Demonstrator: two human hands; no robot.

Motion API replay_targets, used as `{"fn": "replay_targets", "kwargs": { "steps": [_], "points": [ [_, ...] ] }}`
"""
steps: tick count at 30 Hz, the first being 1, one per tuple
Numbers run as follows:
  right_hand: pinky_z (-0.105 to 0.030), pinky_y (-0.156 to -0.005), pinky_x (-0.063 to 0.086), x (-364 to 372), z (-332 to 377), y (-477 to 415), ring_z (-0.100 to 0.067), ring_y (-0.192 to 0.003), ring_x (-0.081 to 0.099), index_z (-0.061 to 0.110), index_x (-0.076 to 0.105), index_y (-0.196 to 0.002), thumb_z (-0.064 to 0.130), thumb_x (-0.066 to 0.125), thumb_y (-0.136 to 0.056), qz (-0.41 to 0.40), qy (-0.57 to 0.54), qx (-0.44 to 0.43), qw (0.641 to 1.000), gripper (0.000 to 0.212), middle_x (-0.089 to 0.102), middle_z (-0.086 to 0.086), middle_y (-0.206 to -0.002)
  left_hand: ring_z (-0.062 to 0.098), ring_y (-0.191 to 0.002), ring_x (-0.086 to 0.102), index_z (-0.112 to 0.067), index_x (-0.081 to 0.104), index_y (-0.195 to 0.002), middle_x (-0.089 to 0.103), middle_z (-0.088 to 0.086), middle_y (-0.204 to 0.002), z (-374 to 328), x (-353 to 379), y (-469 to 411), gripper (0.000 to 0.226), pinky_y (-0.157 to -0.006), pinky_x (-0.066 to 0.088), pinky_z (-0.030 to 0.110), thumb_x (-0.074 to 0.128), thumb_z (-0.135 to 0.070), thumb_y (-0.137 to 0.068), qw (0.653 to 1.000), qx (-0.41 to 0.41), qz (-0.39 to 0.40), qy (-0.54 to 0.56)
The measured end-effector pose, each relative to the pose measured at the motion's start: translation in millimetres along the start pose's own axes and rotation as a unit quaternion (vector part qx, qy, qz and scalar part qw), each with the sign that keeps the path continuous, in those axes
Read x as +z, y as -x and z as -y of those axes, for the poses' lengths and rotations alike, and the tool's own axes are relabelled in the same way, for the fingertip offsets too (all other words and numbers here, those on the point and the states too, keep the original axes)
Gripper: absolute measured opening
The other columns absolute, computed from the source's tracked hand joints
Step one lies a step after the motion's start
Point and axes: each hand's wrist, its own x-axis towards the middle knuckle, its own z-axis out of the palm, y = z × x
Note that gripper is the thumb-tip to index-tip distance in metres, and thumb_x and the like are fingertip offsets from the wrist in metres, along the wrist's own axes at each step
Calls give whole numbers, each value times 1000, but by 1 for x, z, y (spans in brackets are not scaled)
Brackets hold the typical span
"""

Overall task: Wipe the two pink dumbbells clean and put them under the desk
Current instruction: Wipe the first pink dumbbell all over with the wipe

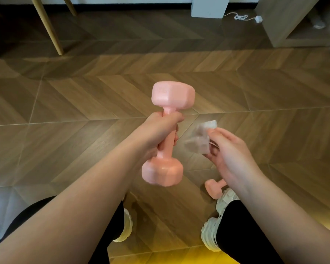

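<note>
Illumination moderate, indoor, diffuse. The floor (84, 96) carries a pale sheen across mid-frame; the upper band lies dim, in shadow. Yellow cast along the bottom edge. Motion blur on the wipe (198, 141) and on the held dumbbell (162, 173) at its lower head. Wide-angle bowing at frame edges.

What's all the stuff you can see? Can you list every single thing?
floor: 1, brown wood zigzag, all around
held dumbbell: 1, pink, up in the air, centre
floor dumbbell: 1, pink, on the floor lower right, partly hidden by a forearm
wipe: 1, whitish, blurry, right of the held dumbbell
furniture legs: several, light wood, far left
block: 1, white, far middle
cable: 1, white, on the floor beside the block
cabinet: 1, wood-coloured, far right
shoes: 2, white, bottom
trousers: 1, black, bottom
left hand: 1, grips the held dumbbell's handle
right hand: 1, pinches the wipe
</note>
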Motion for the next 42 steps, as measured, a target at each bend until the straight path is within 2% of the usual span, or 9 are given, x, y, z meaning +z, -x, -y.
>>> {"fn": "replay_targets", "kwargs": {
  "steps": [7,12,17,24,27,30,35,38,42],
  "points": [
    [-32,-75,55,6,-2,-1,-17,-79,72,10,70,-98,11,59,-97,37,-53,32,997,11,76,-6,-88,21,-66,52,-10,62,-81,55,6,-73,5,2,0,18,-77,55,42,59,-20,-96,997,-2,3,-74],
    [-36,-88,56,9,-6,1,-22,-96,73,3,68,-108,20,52,-101,100,-192,94,972,24,75,-13,-102,8,-59,58,-13,72,-90,65,-4,-68,6,3,1,20,-63,51,26,68,-32,-92,994,33,5,-107],
    [-26,-75,53,10,-10,-3,-11,-85,70,13,68,-103,13,70,-88,83,-56,45,994,15,75,-1,-92,19,-78,60,-3,71,-94,65,6,-79,7,7,3,25,-86,55,43,71,-28,-89,994,53,18,-90],
    [-31,-86,56,11,-13,2,-13,-87,72,17,73,-92,18,68,-91,61,41,17,997,6,76,2,-85,-5,-66,61,-15,72,-98,70,-4,-88,6,10,3,17,-55,43,8,64,-29,-93,983,49,82,-154],
    [-27,-72,54,10,-5,-1,-10,-74,69,12,73,-93,17,67,-90,55,-40,46,997,8,74,2,-77,-3,-85,61,-20,71,-112,71,-8,-100,3,3,4,26,-62,41,12,60,-35,-94,978,45,95,-178],
    [-36,-80,55,4,7,-11,-21,-84,66,5,69,-98,11,69,-89,9,-140,81,987,11,72,-9,-89,10,-112,59,-26,68,-114,66,-7,-119,7,-5,2,31,-78,44,24,59,-47,-92,983,28,35,-176],
    [-27,-66,51,-10,18,-21,-14,-66,60,4,67,-99,15,69,-88,-31,-270,89,958,16,62,-6,-77,21,-97,66,-25,63,-112,67,4,-112,14,-1,16,54,-97,49,51,63,-61,-72,992,-96,79,-36],
    [-24,-61,55,-11,22,-20,-10,-55,58,4,64,-96,15,66,-91,-38,-329,74,941,12,53,-4,-70,31,-93,67,-18,66,-106,66,13,-100,18,13,23,55,-88,54,55,63,-56,-66,978,-137,134,88],
    [-23,-58,57,-9,30,-16,-9,-59,68,6,63,-107,15,64,-93,-29,-355,54,933,17,67,-3,-67,36,-100,68,-17,59,-127,64,20,-114,18,23,24,69,-77,59,54,71,-52,-69,959,-146,162,182]
  ]
}}
